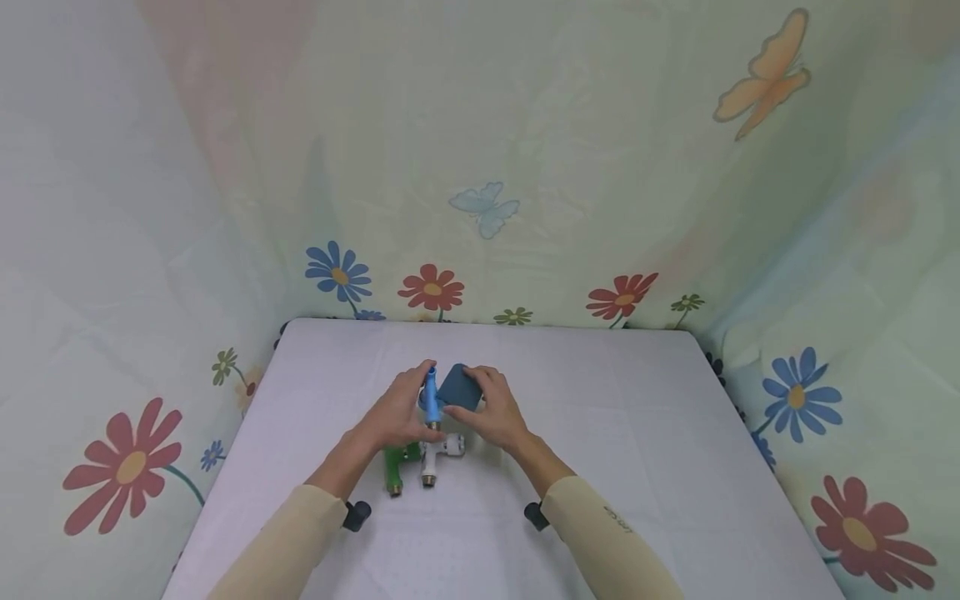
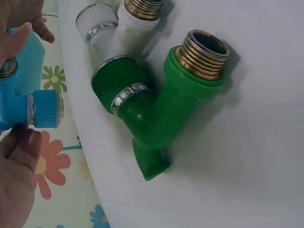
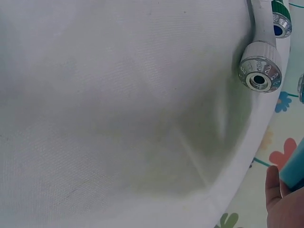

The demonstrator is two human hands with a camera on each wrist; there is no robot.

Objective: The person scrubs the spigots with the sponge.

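Observation:
My left hand [image 1: 397,412] holds a blue plastic tap [image 1: 431,400] lengthwise, thumb by its brass threaded end and fingers at the other end. In the left wrist view, the blue tap's ribbed knob [image 2: 46,109] points to the right. My right hand [image 1: 498,408] grips a teal, flat-faced piece [image 1: 459,388] with rounded corners, between thumb and fingers, close beside the tap. Below the hands lie a green tap [image 2: 161,114] and a white tap [image 1: 430,468] on the table, both with brass threads. The green one is partly covered by my left hand in the head view.
A white cloth covers the table [image 1: 622,467]. Curtains with printed flowers and butterflies [image 1: 600,183] hang behind it and at both sides. Dark wrist-camera mounts [image 1: 356,515] sit beneath my sleeves.

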